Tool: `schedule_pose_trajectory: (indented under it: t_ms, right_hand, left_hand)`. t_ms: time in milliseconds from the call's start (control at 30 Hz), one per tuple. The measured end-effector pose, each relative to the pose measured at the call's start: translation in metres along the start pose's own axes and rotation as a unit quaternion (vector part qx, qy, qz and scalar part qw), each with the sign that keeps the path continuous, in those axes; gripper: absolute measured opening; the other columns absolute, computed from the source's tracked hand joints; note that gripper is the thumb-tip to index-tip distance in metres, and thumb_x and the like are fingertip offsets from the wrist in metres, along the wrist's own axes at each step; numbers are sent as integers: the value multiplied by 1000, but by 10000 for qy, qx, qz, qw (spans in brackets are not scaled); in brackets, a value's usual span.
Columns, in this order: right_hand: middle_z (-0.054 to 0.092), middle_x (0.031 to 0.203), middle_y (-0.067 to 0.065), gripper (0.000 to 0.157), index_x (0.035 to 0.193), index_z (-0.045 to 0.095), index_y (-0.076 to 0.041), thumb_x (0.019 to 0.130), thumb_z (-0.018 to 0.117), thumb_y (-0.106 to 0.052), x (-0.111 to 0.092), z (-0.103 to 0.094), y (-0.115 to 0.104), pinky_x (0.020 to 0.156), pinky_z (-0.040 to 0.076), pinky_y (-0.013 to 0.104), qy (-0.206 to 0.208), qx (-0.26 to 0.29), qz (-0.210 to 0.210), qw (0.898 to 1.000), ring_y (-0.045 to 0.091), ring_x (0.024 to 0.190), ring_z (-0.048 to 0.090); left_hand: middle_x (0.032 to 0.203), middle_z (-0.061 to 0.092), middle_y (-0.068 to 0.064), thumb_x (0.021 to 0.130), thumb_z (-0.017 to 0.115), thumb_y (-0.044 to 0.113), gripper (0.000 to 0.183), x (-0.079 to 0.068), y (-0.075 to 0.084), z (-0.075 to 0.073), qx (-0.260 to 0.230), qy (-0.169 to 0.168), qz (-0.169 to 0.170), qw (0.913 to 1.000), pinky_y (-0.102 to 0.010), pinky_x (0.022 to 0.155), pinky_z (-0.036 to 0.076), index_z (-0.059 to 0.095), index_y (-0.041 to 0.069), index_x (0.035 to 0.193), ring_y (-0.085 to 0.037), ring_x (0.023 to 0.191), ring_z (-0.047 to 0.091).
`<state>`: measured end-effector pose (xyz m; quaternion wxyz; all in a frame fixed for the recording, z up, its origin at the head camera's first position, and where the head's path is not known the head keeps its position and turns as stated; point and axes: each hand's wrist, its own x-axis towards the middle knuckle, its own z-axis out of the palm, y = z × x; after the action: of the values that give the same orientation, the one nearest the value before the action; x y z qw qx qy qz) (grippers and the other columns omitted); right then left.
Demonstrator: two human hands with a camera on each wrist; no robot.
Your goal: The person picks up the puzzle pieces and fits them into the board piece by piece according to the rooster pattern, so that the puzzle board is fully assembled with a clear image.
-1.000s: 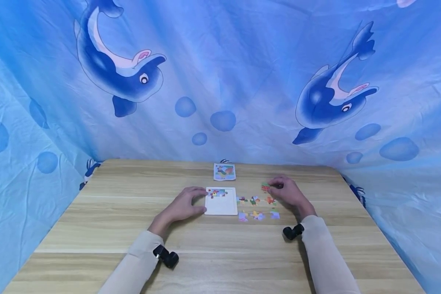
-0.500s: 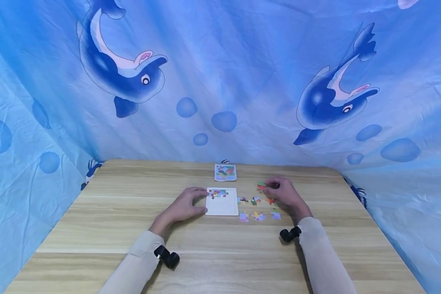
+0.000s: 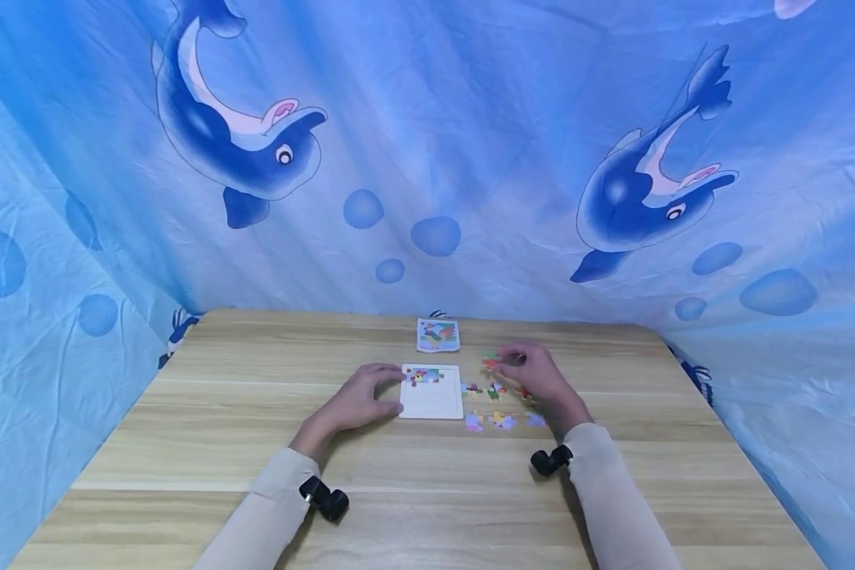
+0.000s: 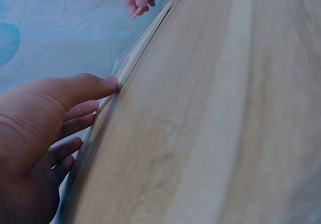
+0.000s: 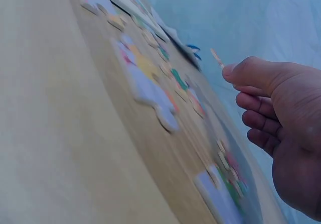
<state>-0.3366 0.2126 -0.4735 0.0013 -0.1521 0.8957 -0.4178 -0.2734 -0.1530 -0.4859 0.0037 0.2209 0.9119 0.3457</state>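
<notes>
A white puzzle tray [image 3: 431, 402] lies on the table, with joined jigsaw pieces [image 3: 423, 376] along its far left part. My left hand [image 3: 359, 397] holds the tray's left side, thumb at the near corner and fingers towards the far one. In the left wrist view its thumb [image 4: 103, 86] rests on the tray edge. My right hand [image 3: 540, 376] pinches a green and red jigsaw piece [image 3: 490, 362] above the table, right of the tray. Seen edge-on in the right wrist view, that piece [image 5: 216, 57] sticks out past the thumb tip.
Loose jigsaw pieces [image 3: 500, 419] lie in two rows right of the tray, some partly hidden by the right hand. A picture card [image 3: 438, 336] lies behind the tray. A blue dolphin curtain [image 3: 399, 158] hangs behind the wooden table [image 3: 413, 491].
My right hand has moved left towards the tray, carrying the jigsaw piece. My left hand stays at the tray's left side.
</notes>
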Motion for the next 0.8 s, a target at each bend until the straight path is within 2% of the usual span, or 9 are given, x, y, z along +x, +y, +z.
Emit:
schedule_pose_trajectory:
  t_ms: [167,300,533,800]
  right_hand:
    - [72,120,13,30,117,75,-7,90,80,-20,3,12,-6,95,58,46,47,30,-292,9996,28,108,68]
    - [71,118,11,27,115,76,-8,91,79,-20,5,19,-9,94,58,45,-66,-11,-493,9988,26,108,67]
    - [70,121,7,29,118,75,-11,92,78,-25,5,29,-17,90,58,40,-381,-140,-579,9975,21,104,66]
    - [69,118,10,30,119,75,-7,94,76,-23,6,41,-29,85,57,36,-595,-120,-801,9949,20,99,65]
  left_hand:
    - [152,54,-14,87,78,27,57,-1,0,0,23,19,-1,10000,-64,122,32,64,11,140,-42,147,42]
    - [152,55,-15,87,78,27,57,-1,0,0,32,38,14,10000,-63,122,33,65,10,139,-41,147,42]
    - [153,54,-15,87,78,26,57,-2,2,-1,-11,9,-10,10000,-64,122,32,64,10,140,-42,147,42]
    - [153,53,-15,88,78,25,56,0,2,-2,0,-47,-11,10000,-64,123,31,64,10,140,-42,148,40]
